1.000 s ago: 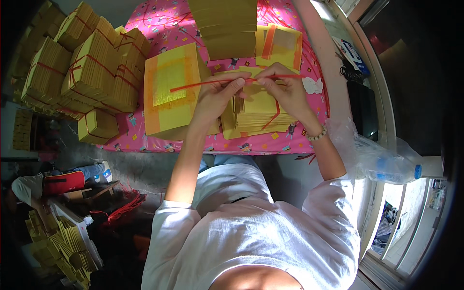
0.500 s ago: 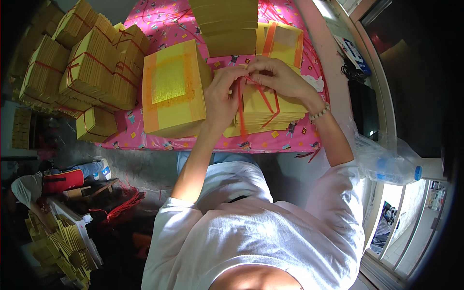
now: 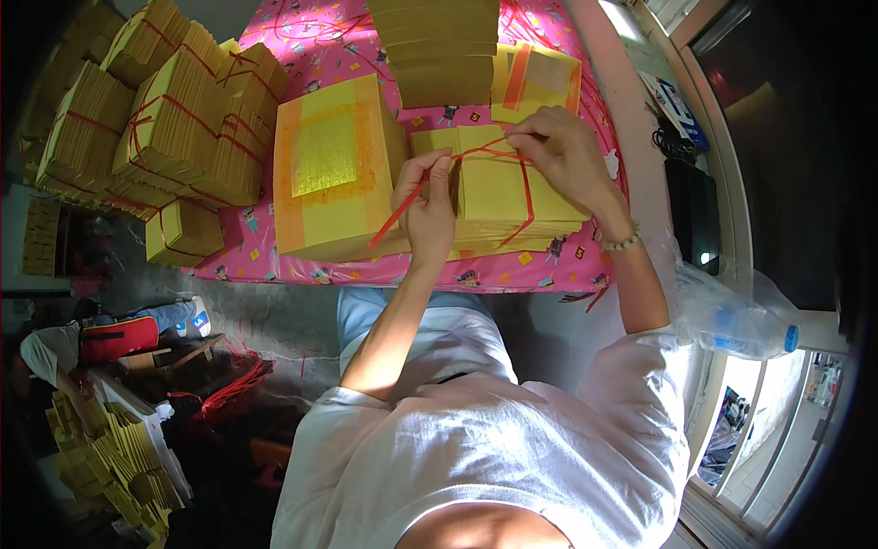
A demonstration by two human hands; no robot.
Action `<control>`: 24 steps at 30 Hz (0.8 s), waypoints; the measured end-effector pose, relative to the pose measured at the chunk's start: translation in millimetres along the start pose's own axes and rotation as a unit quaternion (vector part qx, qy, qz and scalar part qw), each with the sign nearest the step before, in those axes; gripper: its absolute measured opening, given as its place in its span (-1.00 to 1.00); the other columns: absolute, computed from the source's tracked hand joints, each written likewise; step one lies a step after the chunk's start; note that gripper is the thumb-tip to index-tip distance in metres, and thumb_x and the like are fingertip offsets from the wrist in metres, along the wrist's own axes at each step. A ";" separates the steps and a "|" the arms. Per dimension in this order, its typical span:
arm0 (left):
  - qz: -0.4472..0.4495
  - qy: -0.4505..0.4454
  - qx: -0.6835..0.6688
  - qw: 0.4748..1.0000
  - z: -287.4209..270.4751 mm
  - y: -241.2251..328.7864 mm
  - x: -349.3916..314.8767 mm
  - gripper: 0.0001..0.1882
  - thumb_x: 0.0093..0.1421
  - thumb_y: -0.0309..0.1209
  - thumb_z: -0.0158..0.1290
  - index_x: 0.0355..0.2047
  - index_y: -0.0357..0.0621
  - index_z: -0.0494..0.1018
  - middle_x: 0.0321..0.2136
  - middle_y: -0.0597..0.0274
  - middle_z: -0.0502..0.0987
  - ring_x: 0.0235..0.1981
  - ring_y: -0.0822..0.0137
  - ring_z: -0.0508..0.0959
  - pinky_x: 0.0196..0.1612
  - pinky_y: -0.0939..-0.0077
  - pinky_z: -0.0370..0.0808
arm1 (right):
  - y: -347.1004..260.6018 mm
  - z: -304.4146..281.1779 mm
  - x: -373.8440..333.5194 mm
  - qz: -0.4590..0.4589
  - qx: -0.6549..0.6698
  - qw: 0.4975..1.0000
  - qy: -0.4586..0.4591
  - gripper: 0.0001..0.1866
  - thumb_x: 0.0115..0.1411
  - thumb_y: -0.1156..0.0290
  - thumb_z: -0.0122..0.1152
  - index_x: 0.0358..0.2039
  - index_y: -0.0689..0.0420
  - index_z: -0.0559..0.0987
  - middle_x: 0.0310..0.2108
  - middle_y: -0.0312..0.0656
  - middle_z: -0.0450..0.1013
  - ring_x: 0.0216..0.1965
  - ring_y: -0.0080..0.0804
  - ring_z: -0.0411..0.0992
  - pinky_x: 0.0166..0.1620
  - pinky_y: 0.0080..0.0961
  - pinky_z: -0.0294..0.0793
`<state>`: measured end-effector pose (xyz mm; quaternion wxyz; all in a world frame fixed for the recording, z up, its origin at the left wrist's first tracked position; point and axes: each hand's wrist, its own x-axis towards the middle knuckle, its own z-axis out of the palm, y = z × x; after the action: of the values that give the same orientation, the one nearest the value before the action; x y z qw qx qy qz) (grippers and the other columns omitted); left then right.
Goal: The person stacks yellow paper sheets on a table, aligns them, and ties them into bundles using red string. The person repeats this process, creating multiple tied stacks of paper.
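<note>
A stack of yellow paper [image 3: 489, 189] lies on the pink patterned table cover, with a red plastic string [image 3: 528, 197] running round it. Between finger and thumb, my left hand [image 3: 427, 206] pinches one end of that string, its tail hanging to the lower left. My right hand [image 3: 562, 156] pinches the other end above the stack's right side. The two strands meet over the top of the stack. Close by my left hand stands a larger block of yellow paper [image 3: 384, 201] with a shiny gold square on its orange-bordered top sheet.
A tall yellow paper stack [image 3: 439, 55] stands behind, beside a smaller stack with orange bands [image 3: 549, 78]. String-tied bundles [image 3: 174, 119] pile up at the left. Another person [image 3: 55, 352] handles yellow paper at lower left. A plastic bottle [image 3: 750, 329] lies right.
My hands have moved apart, left hand down and left, right hand to the right. The string between them is now drawn out across the stack's top.
</note>
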<state>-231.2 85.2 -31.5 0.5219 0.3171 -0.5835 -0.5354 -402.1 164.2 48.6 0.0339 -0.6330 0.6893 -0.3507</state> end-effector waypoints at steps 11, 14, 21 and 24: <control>-0.128 0.008 -0.276 0.952 10.4 -15.5 -1.1 -0.74 0.32 -0.30 -0.03 -0.12 -0.23 0.44 -0.22 0.13 0.56 -0.17 0.40 0.53 -0.02 0.52 0.42 | -0.6 24.6 -15.3 0.024 0.280 0.958 0.053 -0.88 0.26 0.48 0.09 -0.37 0.24 0.38 -0.37 -0.26 0.41 -0.36 -0.58 0.44 -0.33 -0.63 0.40; -0.195 -0.003 -0.323 0.926 11.5 -8.9 -0.1 -0.69 0.33 -0.25 -0.05 -0.09 -0.23 0.43 -0.27 0.18 0.58 -0.21 0.42 0.54 -0.06 0.54 0.45 | -10.9 21.4 -8.6 0.097 0.413 0.905 0.013 -0.82 0.34 0.30 0.00 -0.34 0.13 0.39 -0.36 -0.31 0.45 -0.25 -0.68 0.40 -0.31 -0.70 0.36; -0.205 -0.046 -0.368 0.906 18.9 -5.2 1.0 -0.68 0.32 -0.22 -0.04 -0.05 -0.17 0.43 -0.38 0.27 0.58 -0.35 0.49 0.53 -0.19 0.58 0.46 | -7.8 13.3 -9.5 0.136 0.417 0.898 -0.002 -0.78 0.38 0.24 -0.09 -0.36 0.08 0.32 -0.47 -0.35 0.41 -0.38 -0.67 0.39 -0.35 -0.72 0.35; -0.217 -0.032 -0.368 0.904 13.7 -15.0 2.6 -0.70 0.32 -0.24 -0.04 -0.06 -0.17 0.43 -0.41 0.31 0.57 -0.35 0.51 0.53 -0.20 0.59 0.46 | -0.4 17.1 -16.8 0.122 0.396 0.910 -0.022 -0.81 0.37 0.31 -0.08 -0.37 0.11 0.30 -0.50 -0.35 0.36 -0.42 -0.67 0.35 -0.36 -0.68 0.35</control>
<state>-247.7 83.4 -43.5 0.4534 0.2040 -0.2785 -0.8217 -390.0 171.7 29.2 0.3396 -0.4861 0.5648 -0.5739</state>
